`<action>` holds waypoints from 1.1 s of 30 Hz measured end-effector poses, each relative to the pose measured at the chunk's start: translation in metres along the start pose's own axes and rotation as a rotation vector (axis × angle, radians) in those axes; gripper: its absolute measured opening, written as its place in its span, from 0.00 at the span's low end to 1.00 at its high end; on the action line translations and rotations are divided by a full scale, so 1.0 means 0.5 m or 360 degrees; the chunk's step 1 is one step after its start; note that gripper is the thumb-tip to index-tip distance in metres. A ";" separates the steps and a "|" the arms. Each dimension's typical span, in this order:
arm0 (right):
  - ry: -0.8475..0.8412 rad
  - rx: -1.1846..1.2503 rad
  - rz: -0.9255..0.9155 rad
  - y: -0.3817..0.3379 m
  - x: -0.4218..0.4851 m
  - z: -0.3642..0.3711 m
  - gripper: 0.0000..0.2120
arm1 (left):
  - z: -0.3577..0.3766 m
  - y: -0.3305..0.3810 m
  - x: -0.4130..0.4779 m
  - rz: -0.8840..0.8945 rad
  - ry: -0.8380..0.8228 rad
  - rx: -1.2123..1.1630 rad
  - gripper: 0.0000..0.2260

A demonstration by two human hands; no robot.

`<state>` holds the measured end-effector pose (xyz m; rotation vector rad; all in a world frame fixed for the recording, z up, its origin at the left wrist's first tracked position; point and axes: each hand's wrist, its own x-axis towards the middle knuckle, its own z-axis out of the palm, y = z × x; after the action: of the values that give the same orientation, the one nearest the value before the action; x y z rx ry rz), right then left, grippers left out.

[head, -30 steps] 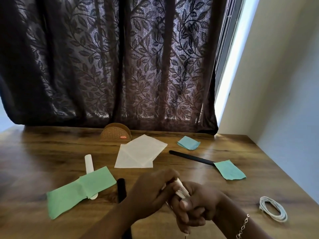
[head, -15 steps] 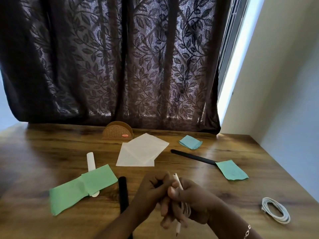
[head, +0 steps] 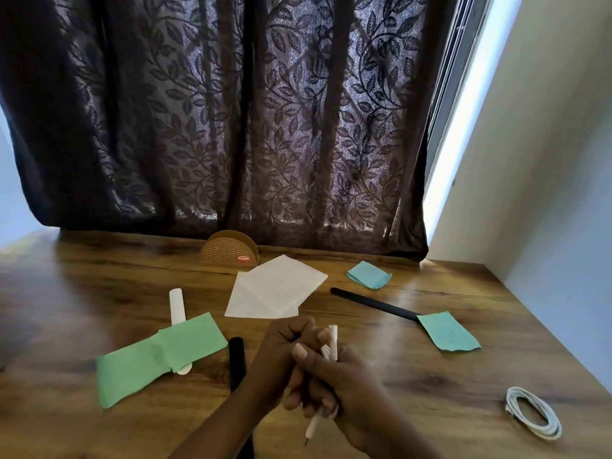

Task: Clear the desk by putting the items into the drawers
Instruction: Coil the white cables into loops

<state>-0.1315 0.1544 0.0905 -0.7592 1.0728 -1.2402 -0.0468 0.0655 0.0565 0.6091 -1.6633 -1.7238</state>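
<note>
On the left of the tabletop, a green paper lies flat, covering most of a white tube whose far end pokes out towards the curtain. Just to its right is a black marker, lying lengthwise away from you with its near part hidden under your left forearm. Further back, a brown holder stands against the curtain, and a few white sheets are fanned out just in front of it.

Your left hand is balled up, its fingers curled tight against the top of the white pen. You cannot tell whether they actually pinch it. Your right hand has its fingers wrapped firmly round the middle of the pen, thumb laid over it.

The pen is held above the near middle of the tabletop. It is nearly upright and leaning a little, with the blunt end up and away from you and the thin tip sticking out below your right hand, pointing down towards you.

To the right lie blue notes, a black stick running slantwise with its near end under a teal paper, and, well apart, a coiled white cable.
</note>
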 end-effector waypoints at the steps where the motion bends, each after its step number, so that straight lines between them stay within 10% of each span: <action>1: -0.0073 0.0038 0.0067 -0.008 -0.002 -0.003 0.12 | 0.001 0.001 -0.001 0.0017 0.0049 -0.0002 0.13; 11: 0.0418 0.0267 0.0057 -0.001 0.022 -0.042 0.22 | 0.017 0.005 0.012 -0.0158 0.0248 0.0081 0.14; 19: 0.0259 0.0210 -0.0019 -0.002 0.031 -0.052 0.14 | 0.027 -0.026 -0.010 -0.0368 0.0193 -0.0035 0.33; 25: 0.0612 -0.0030 0.0037 0.019 0.048 -0.054 0.30 | 0.048 -0.024 -0.008 -0.0263 0.0720 -0.0057 0.14; 33: 0.0307 0.0174 0.0051 0.026 0.027 -0.042 0.13 | 0.036 -0.018 0.002 -0.0271 0.1197 -0.0308 0.10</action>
<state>-0.1466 0.1457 0.0682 -0.5452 1.1577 -1.3531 -0.0618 0.0771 0.0493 1.1536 -0.9280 -1.4712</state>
